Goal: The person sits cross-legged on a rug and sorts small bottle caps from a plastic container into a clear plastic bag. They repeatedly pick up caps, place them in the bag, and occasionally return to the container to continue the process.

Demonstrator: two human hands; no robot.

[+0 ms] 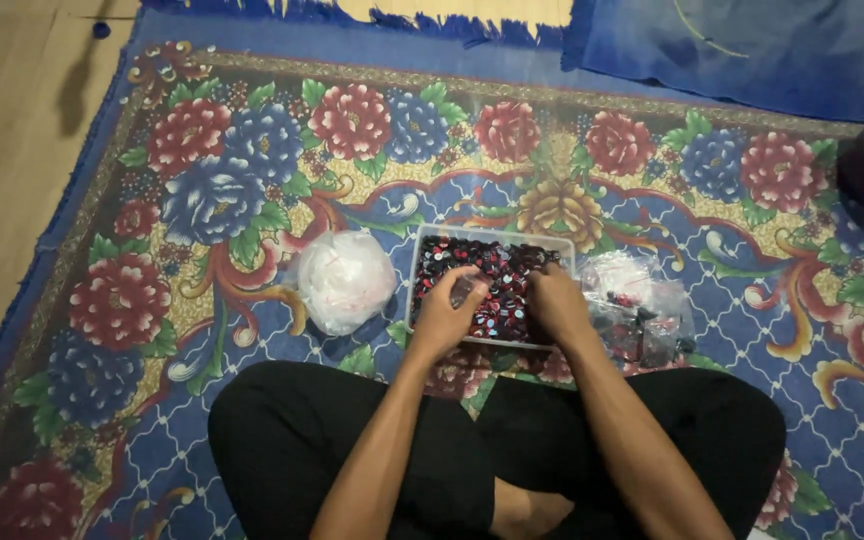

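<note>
A clear rectangular tray (422, 262) full of small red and black caps (497, 275) lies on the flowered rug (252, 190), its long axis running 9 to 3 o'clock, just beyond the crossed legs. The left hand (444, 312) curls over the caps at the tray's 8 o'clock corner; the right hand (557, 300) dips in at 4 o'clock. Whether either hand has hold of anything cannot be told. A white bag (344, 280) lies at the tray's 9 o'clock, clear bags (637, 305) touch its 3 o'clock edge, and open rug lies at 12.

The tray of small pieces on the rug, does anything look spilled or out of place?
Nothing stands out. The clear tray sits flat on the rug, pieces inside it; left hand and right hand rest in it.
</note>
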